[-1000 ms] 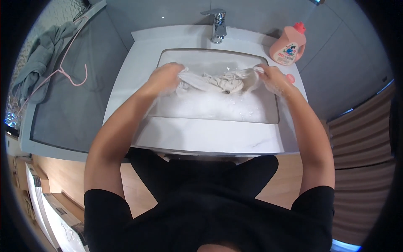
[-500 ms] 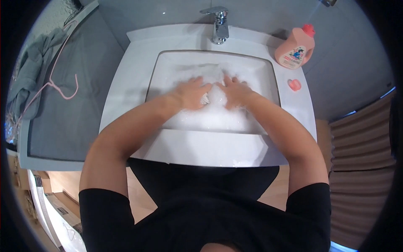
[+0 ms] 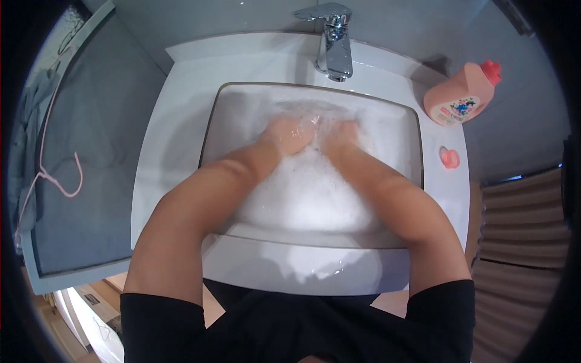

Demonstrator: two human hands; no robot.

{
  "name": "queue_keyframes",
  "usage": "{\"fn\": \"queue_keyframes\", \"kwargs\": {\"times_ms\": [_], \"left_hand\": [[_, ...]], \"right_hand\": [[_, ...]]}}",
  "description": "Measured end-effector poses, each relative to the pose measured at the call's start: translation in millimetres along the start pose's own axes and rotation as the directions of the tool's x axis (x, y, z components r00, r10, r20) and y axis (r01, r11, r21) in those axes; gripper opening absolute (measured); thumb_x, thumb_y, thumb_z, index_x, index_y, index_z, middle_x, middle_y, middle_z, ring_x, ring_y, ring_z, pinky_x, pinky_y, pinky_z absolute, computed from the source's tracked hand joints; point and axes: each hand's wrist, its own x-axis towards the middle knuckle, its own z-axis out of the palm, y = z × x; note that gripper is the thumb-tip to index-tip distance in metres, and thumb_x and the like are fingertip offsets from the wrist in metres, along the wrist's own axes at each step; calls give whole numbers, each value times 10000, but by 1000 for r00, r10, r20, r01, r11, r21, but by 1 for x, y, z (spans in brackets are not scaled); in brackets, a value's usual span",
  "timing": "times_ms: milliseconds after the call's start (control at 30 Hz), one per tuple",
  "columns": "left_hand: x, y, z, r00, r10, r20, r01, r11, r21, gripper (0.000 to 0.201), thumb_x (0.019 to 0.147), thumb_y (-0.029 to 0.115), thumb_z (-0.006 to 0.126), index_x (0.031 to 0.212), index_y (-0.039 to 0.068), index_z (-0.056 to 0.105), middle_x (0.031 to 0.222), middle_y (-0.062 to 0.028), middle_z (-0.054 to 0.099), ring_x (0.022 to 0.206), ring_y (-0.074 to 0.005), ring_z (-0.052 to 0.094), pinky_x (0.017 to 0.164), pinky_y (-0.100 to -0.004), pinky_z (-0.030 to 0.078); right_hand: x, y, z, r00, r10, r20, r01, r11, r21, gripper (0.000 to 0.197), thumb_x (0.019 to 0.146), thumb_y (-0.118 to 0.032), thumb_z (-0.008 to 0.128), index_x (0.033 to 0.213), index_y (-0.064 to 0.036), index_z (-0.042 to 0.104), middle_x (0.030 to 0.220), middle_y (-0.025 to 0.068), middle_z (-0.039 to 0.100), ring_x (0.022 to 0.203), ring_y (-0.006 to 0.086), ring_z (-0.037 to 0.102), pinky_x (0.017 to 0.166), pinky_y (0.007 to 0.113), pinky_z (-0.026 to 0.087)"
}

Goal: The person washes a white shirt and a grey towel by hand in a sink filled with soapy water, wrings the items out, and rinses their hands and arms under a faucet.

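White suds fill the rectangular white sink (image 3: 227, 229) in front of me. Both my hands are down in the foam near its far side, close together. My left hand (image 3: 290, 135) is curled, with wet bubbles over its back and its fingertips sunk in suds. Just to its right, my right hand (image 3: 341, 137) is also closed, knuckles up, fingers mostly covered by foam. Whatever lies between or under them is hidden by the suds.
Behind the sink stands a chrome faucet (image 3: 334, 51). On the right of the counter (image 3: 163, 130) are a pink detergent bottle (image 3: 461, 97) with a red cap and a small pink cup-like cap (image 3: 449, 158). A pink hanger (image 3: 43, 174) and grey cloth (image 3: 37, 100) hang at left.
My hands have gone from spread on top of the foam to curled and lower in it, nearer the far side. The view has shifted, so the sink looks larger.
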Motion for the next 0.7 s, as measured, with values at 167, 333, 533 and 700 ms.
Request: {"fn": "queue_keyframes", "kwargs": {"times_ms": [167, 333, 533, 700], "left_hand": [[-2, 40, -45, 940, -323, 114, 304, 940, 157, 292, 973, 172, 535, 1222, 28, 587, 1057, -214, 738, 988, -383, 727, 845, -502, 578], [-37, 26, -90, 939, -291, 184, 289, 957, 41, 428, 950, 341, 608, 1255, 44, 567, 1092, -183, 742, 1015, -358, 727, 876, -476, 575], [-86, 20, -135, 870, -415, 267, 355, 902, 246, 594, 878, 393, 688, 1359, 80, 536, 1135, -157, 738, 1022, -372, 721, 892, -427, 574], [-101, 68, -116, 929, -304, 213, 163, 850, 501, 786, 816, 366, 787, 1480, 117, 449, 1541, -153, 455, 1399, -337, 483, 1059, -532, 464]], "right_hand": [[12, -14, 0, 970, 202, -136, -171, 963, 210, 455, 974, -354, 572, 1355, -115, 637, 1427, 131, 617, 1289, 352, 609, 1000, 593, 504], [-17, 29, -27, 997, -60, 40, 40, 919, 393, 681, 831, -464, 735, 1319, -2, 624, 1402, 178, 624, 1290, 392, 601, 1042, 439, 525], [-135, 30, -63, 967, 252, -25, -210, 853, 477, 751, 793, -300, 799, 1370, 51, 470, 1368, 264, 581, 1274, 428, 591, 1054, 477, 508], [-148, 8, -59, 981, 101, -166, -98, 995, 23, 684, 818, -174, 755, 1402, -1, 444, 1406, 226, 516, 1316, 426, 531, 1042, 606, 467]]}}
